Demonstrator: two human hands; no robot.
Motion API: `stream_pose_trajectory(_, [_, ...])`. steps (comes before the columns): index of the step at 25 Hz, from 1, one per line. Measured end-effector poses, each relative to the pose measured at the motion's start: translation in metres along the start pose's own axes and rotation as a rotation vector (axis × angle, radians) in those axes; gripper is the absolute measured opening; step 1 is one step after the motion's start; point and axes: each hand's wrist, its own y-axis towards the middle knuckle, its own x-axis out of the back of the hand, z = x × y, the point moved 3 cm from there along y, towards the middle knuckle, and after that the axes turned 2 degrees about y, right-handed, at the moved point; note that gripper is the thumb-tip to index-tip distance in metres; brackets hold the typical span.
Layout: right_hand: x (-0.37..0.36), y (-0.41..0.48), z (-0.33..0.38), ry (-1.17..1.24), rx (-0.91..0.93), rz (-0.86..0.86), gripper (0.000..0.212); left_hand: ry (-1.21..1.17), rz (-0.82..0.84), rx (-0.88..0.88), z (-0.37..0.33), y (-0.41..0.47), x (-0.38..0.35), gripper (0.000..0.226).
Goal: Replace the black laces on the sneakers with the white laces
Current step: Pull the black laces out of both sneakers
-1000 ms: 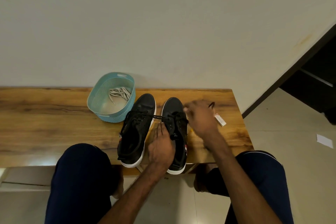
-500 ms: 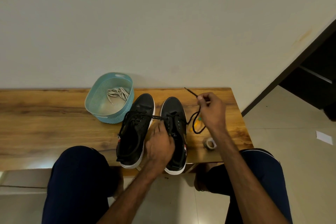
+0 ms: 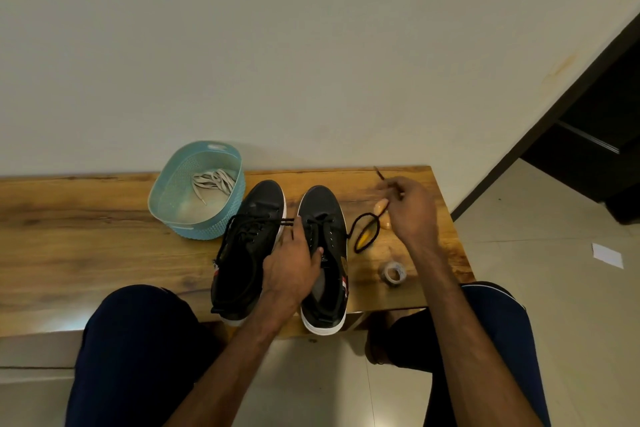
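Over the last sec the R hand (image 3: 412,215) went from the eyelets out to mid-right of frame, dragging a slack loop of black lace (image 3: 362,234) w/ it — pinched btwn fingertips, tip sticking up. L hand (image 3: 291,267) grips the centre sneaker (image 3: 325,204) at the tongue, steadying it. So unlacing is underway, prob. top rows only; other sneaker (image 3: 256,204) fully laced. White laces (image 3: 213,182) untouched in the basket (image 3: 194,232), upper left of the shoes.
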Motion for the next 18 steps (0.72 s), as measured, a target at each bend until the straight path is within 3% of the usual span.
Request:
stream_pose_trajectory(2, [0.007, 0.004, -0.017, -0.248, -0.071, -0.038, 0.024, 0.024, 0.013, -0.012, -0.001, 0.000, 0.000, 0.068])
stream_pose_trajectory(6, [-0.005, -0.002, -0.025, -0.457, -0.208, 0.026, 0.024, 0.065, 0.034, -0.036, -0.001, 0.001, 0.002, 0.055])
stream_pose_trajectory(8, [-0.013, -0.008, -0.025, -0.390, -0.253, 0.050, 0.023, 0.084, 0.064, -0.034, 0.002, 0.000, 0.002, 0.055])
stream_pose_trajectory(11, [-0.030, -0.022, -0.012, -0.175, -0.163, 0.152, 0.022, 0.105, 0.101, -0.020, 0.005, 0.001, 0.003, 0.064])
stream_pose_trajectory(14, [-0.038, -0.032, 0.007, -0.211, -0.064, 0.267, 0.034, 0.095, 0.016, -0.039, 0.002, 0.006, 0.009, 0.072])
stream_pose_trajectory(18, [-0.052, -0.045, 0.009, -0.152, -0.055, 0.411, 0.043, 0.159, -0.071, -0.213, -0.003, 0.019, 0.016, 0.071])
